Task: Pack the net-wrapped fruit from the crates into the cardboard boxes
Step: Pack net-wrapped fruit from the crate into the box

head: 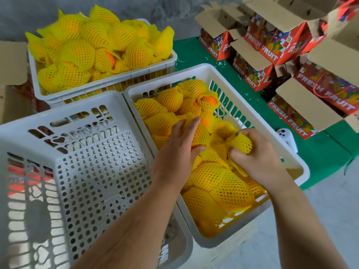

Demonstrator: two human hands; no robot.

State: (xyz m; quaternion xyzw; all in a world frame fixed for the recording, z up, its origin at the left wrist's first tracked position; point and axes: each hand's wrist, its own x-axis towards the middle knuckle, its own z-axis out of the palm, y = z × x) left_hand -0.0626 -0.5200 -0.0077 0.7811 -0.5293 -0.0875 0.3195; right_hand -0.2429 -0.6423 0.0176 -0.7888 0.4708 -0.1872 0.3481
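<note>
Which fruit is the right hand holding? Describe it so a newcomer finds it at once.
Start at the white crate nearest the red boxes. At its right side, the right hand grips one net-wrapped fruit. Unlike its neighbours, it is lifted above the pile.

Both bare forearms reach forward and down, converging. Left hand [179, 140]: palm down, fingers [192, 123] extended forward and spread slightly, thumb tucked under toward the right. Right hand [252, 152]: fingers curled tight in a gripping fist, knuckles up.
</note>
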